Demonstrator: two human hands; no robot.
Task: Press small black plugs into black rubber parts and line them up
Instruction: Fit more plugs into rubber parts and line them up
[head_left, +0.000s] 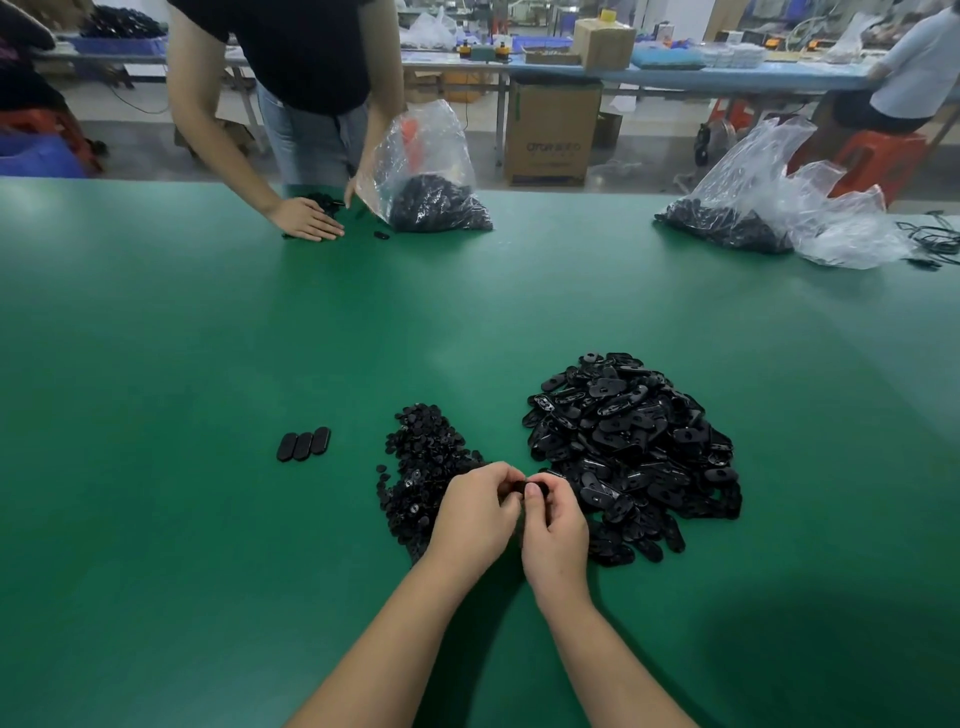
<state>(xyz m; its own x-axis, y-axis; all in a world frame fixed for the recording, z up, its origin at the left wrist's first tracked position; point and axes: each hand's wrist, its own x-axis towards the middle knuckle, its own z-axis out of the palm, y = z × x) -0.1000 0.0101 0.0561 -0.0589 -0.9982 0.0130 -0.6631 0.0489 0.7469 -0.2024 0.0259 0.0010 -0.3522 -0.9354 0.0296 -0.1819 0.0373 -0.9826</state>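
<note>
Both my hands meet over the green table, between two black heaps. My left hand and my right hand together pinch one black rubber part at their fingertips; most of it is hidden by my fingers. A heap of small black plugs lies just left of my hands. A bigger heap of oblong black rubber parts lies to the right. Three oblong parts lie side by side in a short row at the left.
Across the table a person in a black shirt rests a hand on the surface and holds a clear bag of black parts. Another clear bag of parts lies at the far right, with cables beside it.
</note>
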